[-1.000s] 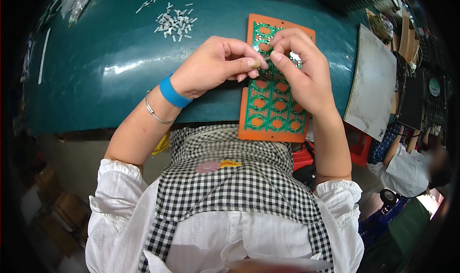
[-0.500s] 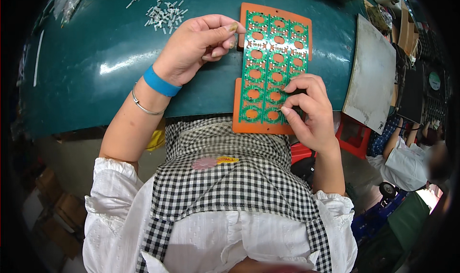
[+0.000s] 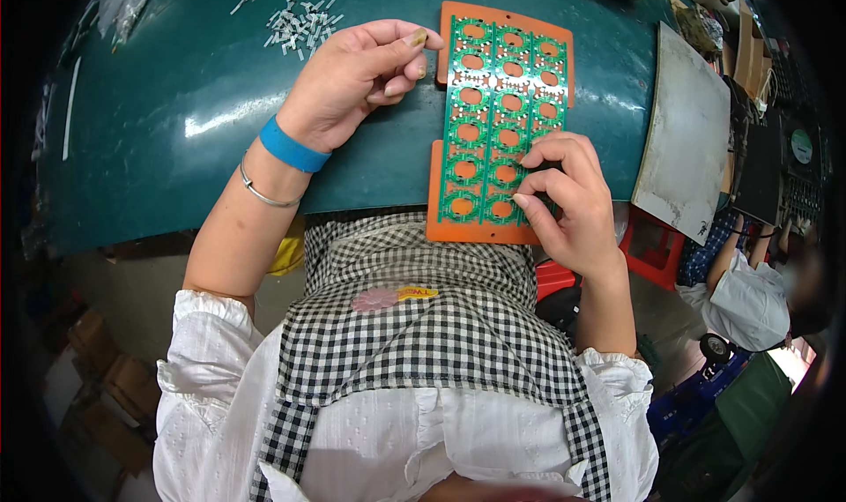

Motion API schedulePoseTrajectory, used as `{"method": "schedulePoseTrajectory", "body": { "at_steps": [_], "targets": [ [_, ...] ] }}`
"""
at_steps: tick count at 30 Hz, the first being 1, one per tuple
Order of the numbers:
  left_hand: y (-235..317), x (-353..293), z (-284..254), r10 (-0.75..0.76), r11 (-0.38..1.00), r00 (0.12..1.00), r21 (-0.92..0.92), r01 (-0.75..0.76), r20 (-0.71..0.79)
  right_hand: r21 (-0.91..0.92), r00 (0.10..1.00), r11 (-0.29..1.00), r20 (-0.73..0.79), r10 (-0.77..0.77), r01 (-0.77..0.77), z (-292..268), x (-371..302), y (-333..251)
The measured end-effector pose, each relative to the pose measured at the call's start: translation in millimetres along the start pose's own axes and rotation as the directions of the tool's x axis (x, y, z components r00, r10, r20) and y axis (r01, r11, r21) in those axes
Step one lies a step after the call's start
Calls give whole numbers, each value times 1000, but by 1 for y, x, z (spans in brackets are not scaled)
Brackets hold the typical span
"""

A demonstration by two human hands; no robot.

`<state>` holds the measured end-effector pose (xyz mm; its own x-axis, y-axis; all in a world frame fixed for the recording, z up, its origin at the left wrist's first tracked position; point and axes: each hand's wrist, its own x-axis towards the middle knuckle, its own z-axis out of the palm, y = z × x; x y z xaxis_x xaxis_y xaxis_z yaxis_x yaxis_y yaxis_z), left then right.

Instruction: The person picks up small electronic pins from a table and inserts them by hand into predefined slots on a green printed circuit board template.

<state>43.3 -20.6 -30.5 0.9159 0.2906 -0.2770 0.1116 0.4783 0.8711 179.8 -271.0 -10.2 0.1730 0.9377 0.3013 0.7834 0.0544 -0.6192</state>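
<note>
Head view is showing the right hand (image 3: 564, 202) resting on the near right corner of a green printed circuit panel with rows of round holes (image 3: 498, 118), its thumb and forefinger pressed together in a pinch on the panel's surface — whether a small part is sitting between the fingertips is too small to tell. That panel is lying in a flat orange rectangular carrier frame (image 3: 480, 231), and the frame is lying on a dark teal work table with a glossy top (image 3: 176, 105), its near edge reaching the table's edge in front of the person's black-and-white checked apron (image 3: 423, 326).

Just left of the panel's far end, the left hand (image 3: 352, 79) is hovering with its fingers curled and the thumb laid against the forefinger; anything held there is hidden. A blue wristband (image 3: 293, 147) and a thin silver bangle (image 3: 262, 192) are sitting on that wrist.

Farther left of the panel — toward the table's far side — a scattered heap of small white pin-like parts (image 3: 295, 24) is lying. Right of the panel, a grey metal plate (image 3: 687, 141) is overhanging the table's end.
</note>
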Motion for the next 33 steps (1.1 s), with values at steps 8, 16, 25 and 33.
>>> {"method": "schedulePoseTrajectory", "body": {
  "at_steps": [8, 16, 25, 33],
  "targets": [
    [-1, -2, 2, -4, 1000, 1000, -2, 4, -12, -118, 999, 992, 32, -30, 34, 5, 1, -8],
    [-2, -3, 6, 51, 994, 998, 95, -48, -21, -202, 994, 974, 57, -93, 103, 6, 4, -13],
    [-2, 0, 6, 59, 991, 998, 117, -62, 24, -178, 997, 984, 75, -14, 28, 5, 2, -12],
    [-4, -1, 6, 66, 989, 997, 131, -70, 33, -166, 999, 986, 41, -6, 13, 8, -1, -12]
  ]
}}
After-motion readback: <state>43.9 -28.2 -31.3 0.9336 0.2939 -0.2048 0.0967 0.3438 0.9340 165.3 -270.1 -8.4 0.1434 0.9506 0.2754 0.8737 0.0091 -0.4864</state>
